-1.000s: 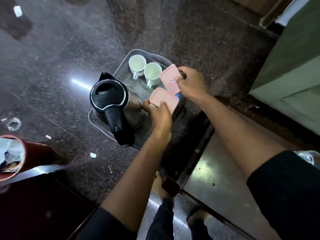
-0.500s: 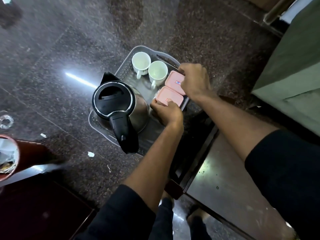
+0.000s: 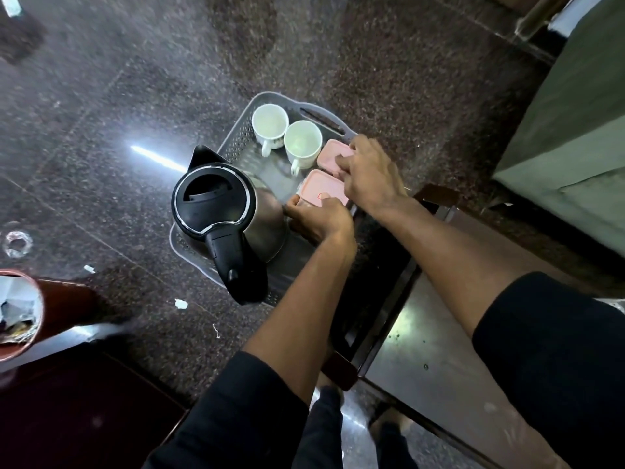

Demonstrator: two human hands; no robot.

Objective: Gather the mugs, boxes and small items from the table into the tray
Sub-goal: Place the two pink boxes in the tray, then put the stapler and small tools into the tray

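Note:
A grey perforated tray (image 3: 236, 145) lies on the dark speckled floor. In it stand two white mugs (image 3: 269, 125) (image 3: 302, 141) at the far end, and a black-and-steel kettle (image 3: 216, 201) at the near left. Two pink-lidded boxes sit side by side at the tray's right: the far box (image 3: 333, 154) and the near box (image 3: 319, 186). My right hand (image 3: 370, 170) grips the far box from the right. My left hand (image 3: 319, 218) holds the near box at its near edge, thumb at its left side.
A steel-topped low table (image 3: 422, 360) with a dark frame stands at my right, just beside the tray. A red bin (image 3: 20, 309) with paper waste is at the left. Green furniture (image 3: 575, 147) fills the right. Paper scraps dot the floor.
Both boxes have come down from above the tray to rest flat in its right side, next to the mugs. My hands followed them down and stay on them.

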